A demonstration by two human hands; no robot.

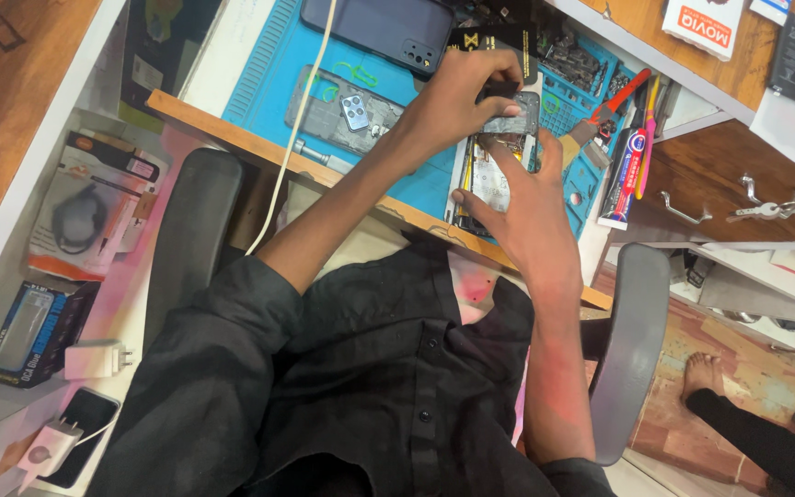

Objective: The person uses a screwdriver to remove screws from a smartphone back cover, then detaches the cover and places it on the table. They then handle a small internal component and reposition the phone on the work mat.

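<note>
An opened phone with its insides showing lies at the front edge of a blue work mat. My right hand grips the opened phone from the near side, with the thumb along its left edge. My left hand reaches over the phone's top end and pinches a small dark piece just above a grey plate. Whether the piece is a tool or a part is unclear.
A grey back cover, a dark phone and a white cable lie on the mat. A tube, brushes and a red-handled tool lie right of it. Keys rest on a drawer. Chair armrests flank me; another person's foot is at the right.
</note>
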